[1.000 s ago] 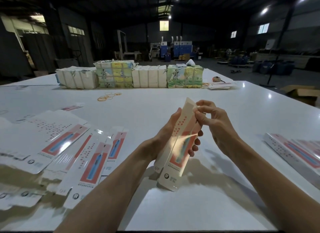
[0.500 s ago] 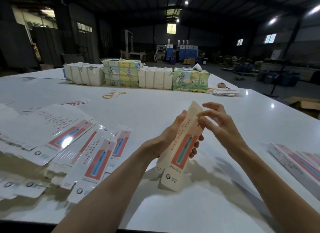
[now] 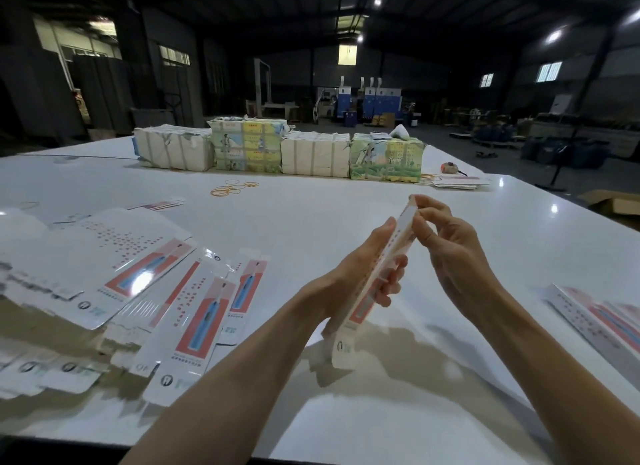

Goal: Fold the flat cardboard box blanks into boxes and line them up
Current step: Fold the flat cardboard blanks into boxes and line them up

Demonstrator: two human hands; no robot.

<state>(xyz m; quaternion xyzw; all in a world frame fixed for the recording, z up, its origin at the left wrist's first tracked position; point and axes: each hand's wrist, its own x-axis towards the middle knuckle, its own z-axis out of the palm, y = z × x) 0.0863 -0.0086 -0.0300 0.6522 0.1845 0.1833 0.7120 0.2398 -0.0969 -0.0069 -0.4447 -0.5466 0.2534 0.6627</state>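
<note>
A long white box blank (image 3: 372, 288) with red and blue print stands tilted in front of me, its lower end close to the white table (image 3: 311, 222). My left hand (image 3: 360, 274) grips its middle, fingers wrapped round the far side. At the blank's top end my right hand (image 3: 446, 253) pinches the flap between thumb and fingertips. Several flat blanks (image 3: 197, 312) lie fanned out on the table to my left. Folded boxes (image 3: 599, 319) lie side by side at the right edge.
Wrapped bundles (image 3: 277, 149) stand in a row across the far side of the table. Yellow rubber bands (image 3: 232, 187) lie in front of them. A few loose blanks (image 3: 457, 182) and a small orange object (image 3: 448, 168) sit at the far right.
The blank has turned edge-on to me and now stands steeper. My right hand's fingers have closed in on its top flap. The view has shifted slightly.
</note>
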